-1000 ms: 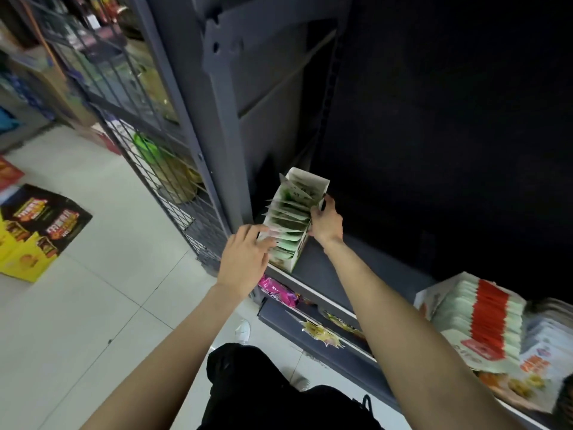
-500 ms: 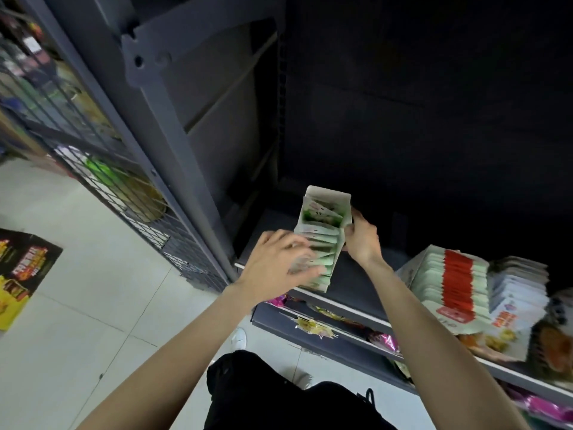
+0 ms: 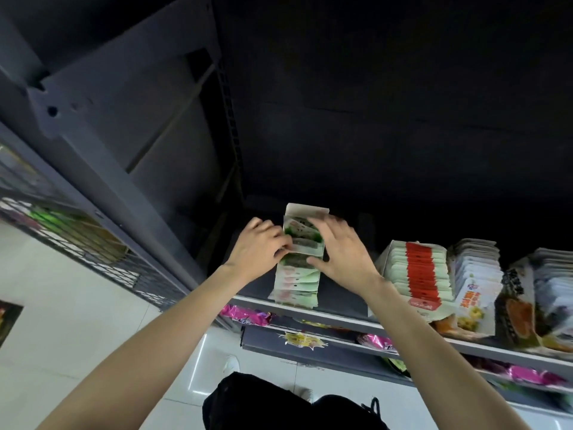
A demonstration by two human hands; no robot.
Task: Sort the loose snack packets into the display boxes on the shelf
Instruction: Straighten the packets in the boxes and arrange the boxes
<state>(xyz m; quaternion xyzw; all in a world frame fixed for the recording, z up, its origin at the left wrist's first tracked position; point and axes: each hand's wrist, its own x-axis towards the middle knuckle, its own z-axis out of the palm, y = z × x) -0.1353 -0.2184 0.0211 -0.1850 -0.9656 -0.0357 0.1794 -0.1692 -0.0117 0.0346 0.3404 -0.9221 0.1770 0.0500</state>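
Note:
A white display box [image 3: 305, 209] holding a row of green snack packets [image 3: 299, 282] stands on the dark shelf [image 3: 341, 305]. My left hand [image 3: 259, 248] is at the box's left side, fingers curled on the packets near the middle of the row. My right hand [image 3: 339, 252] lies over the right side, fingers stretched across the back packets and thumb against the row. Both hands are blurred by motion.
To the right stand a box of red-and-green packets [image 3: 417, 274], a box of white packets [image 3: 476, 274] and darker bags [image 3: 545, 296]. Pink packets [image 3: 248, 315] lie on the lower shelves. A grey upright [image 3: 102, 169] and a wire rack [image 3: 71, 231] are at left.
The box now sits straight on the shelf. My right hand moved from behind the box onto the packets. My left hand shifted back along the row. The view swung right.

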